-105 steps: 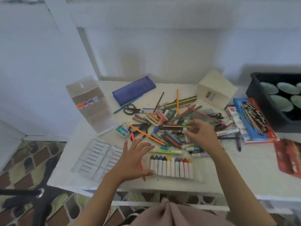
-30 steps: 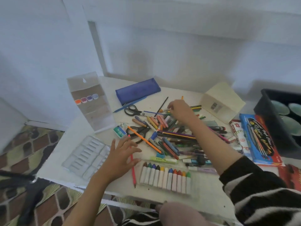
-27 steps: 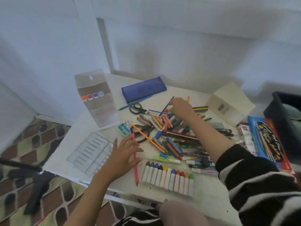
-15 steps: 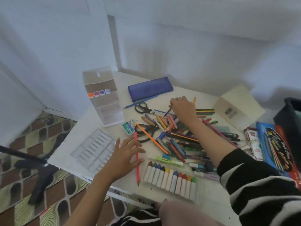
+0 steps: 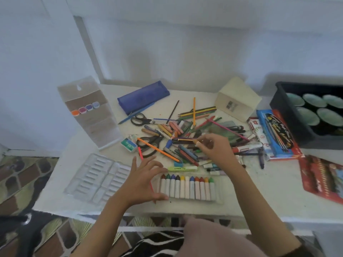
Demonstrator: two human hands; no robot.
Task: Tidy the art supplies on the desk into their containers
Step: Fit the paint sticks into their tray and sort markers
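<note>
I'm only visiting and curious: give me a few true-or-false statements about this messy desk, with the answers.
1. Two pairs of scissors lie on the desk. True.
2. The left hand grips one of them. False: it lies open beside the crayon row, over a pink pencil.
3. The right hand pinches a small tan stub over the pile. True.
4. The clear tray is full of crayons. False: its slots look empty.
5. The pencil case is red. False: it is blue.
</note>
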